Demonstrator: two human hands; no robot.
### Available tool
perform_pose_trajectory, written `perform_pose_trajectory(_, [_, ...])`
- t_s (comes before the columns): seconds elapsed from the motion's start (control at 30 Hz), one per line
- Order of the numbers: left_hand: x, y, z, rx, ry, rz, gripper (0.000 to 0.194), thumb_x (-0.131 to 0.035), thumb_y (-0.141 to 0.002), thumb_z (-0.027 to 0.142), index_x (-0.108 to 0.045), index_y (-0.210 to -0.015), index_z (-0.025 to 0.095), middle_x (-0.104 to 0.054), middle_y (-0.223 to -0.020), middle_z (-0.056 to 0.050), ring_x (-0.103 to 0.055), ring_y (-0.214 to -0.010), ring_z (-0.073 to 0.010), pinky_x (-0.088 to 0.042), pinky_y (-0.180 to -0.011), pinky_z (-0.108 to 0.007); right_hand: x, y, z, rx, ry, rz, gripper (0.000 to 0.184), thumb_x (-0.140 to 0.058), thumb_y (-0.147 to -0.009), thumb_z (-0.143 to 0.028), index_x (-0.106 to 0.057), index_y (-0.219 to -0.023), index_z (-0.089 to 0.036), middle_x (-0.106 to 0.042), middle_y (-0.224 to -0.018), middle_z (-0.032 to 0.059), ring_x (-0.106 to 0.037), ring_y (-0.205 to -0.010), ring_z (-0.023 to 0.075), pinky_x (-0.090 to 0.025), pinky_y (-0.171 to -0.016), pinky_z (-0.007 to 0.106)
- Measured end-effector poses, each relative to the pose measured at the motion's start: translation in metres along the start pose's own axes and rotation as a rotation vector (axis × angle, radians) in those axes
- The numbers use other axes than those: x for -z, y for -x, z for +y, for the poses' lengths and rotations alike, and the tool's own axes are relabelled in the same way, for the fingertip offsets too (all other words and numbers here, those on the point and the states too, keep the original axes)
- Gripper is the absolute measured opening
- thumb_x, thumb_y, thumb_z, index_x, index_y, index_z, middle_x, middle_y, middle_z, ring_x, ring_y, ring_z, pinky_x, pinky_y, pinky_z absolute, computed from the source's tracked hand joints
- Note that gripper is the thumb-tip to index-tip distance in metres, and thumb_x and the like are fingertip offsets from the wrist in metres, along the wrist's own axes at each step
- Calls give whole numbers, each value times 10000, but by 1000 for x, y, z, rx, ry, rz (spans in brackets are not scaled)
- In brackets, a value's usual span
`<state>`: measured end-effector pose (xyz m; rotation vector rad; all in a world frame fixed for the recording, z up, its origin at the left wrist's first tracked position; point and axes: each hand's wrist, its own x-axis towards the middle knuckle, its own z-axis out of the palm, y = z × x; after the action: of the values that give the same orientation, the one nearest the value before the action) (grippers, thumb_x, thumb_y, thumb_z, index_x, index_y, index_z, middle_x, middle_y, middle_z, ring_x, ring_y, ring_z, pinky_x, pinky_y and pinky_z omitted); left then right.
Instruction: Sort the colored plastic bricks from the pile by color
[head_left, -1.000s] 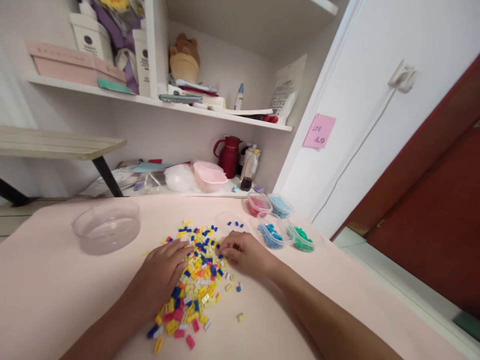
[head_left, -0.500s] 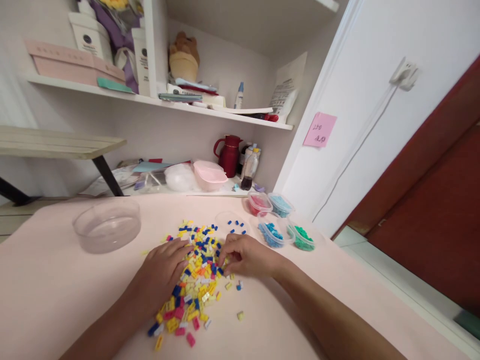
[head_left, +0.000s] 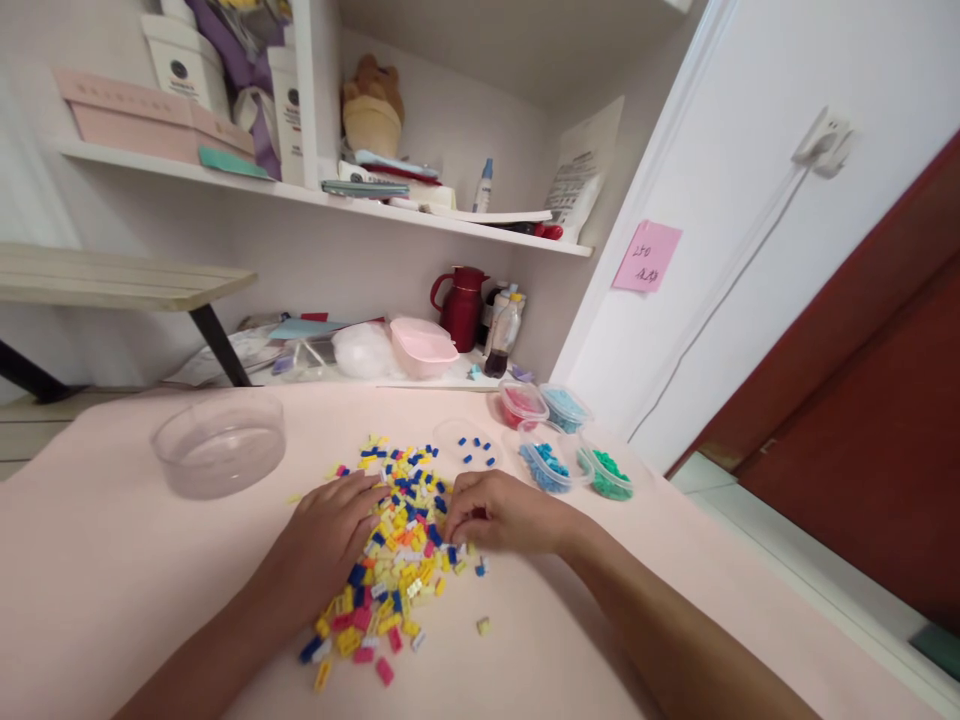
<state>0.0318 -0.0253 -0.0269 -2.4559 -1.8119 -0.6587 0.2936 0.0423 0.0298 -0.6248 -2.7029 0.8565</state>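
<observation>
A pile of small building bricks [head_left: 409, 535] in yellow, dark blue, pink, white and orange is spread over the pink tabletop. My left hand [head_left: 330, 530] rests with fingers stretched out along the pile's left side. At its right edge, my right hand [head_left: 502, 510] has thumb and fingers pinched together low over the bricks; whatever is between the tips is hidden. Just beyond the right hand lies a clear round lid [head_left: 444, 440] with several dark blue bricks [head_left: 477, 443] on it. A pale yellow brick [head_left: 483, 626] sits alone near the front.
Small clear tubs of red bricks [head_left: 521, 402], light blue bricks [head_left: 564, 406], blue bricks [head_left: 546, 466] and green bricks [head_left: 609, 474] stand at the back right. An open clear round container [head_left: 217, 470] is at left. Behind are a pink bowl [head_left: 424, 350] and a red jug [head_left: 463, 310].
The fingers of my right hand have drawn closer together at the pile's edge. My left hand stays in place on the bricks. The camera view has shifted slightly.
</observation>
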Motion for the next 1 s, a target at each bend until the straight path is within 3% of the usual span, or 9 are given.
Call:
perform_pose_trajectory(0.17, [1,0,2,-5,21,-8,400,-386,-940,295,-639,-1245,241,-625,-1354,-62,-525,-1290,-251,-425,-1061,-511,1,3,-7,-20,-9,-59,261,-733,-752,-128,-739,-987,-242,-596,-891,0,-573,-728,104,-443,-677,199])
perform_pose_trajectory(0.3, [3,0,4,13,22,-19,399,-386,-941,290,-638,-1246,241,-626,-1353,-60,-526,-1287,-251,-426,-1057,-508,1,4,-10,-27,-11,-98,237,-680,-770,-73,-743,-921,-245,-558,-899,-12,-555,-712,81,-434,-684,182])
perform_pose_trajectory(0.8, [1,1,4,11,38,7,391,-397,-931,291,-648,-1230,259,-644,-1328,-50,-539,-1270,-248,-424,-1057,-495,1,2,-6,-90,105,-70,187,-709,-711,-78,-729,-836,-216,-646,-887,-5,-594,-776,113,-424,-701,202])
perform_pose_trajectory(0.93, [-1,1,2,5,26,6,397,-392,-933,297,-642,-1240,256,-638,-1336,-54,-531,-1279,-249,-423,-1056,-492,0,-1,-4,-58,-77,-5,57,-710,-779,-179,-741,-823,-198,-645,-832,14,-594,-740,120,-444,-671,207])
perform_pose_trajectory(1.0, [-1,1,1,0,22,19,399,-393,-932,294,-639,-1245,262,-641,-1331,-56,-537,-1271,-250,-426,-1052,-491,1,-2,-3,-70,-215,92,99,-720,-798,-271,-744,-842,-186,-647,-835,31,-589,-716,123,-452,-635,210])
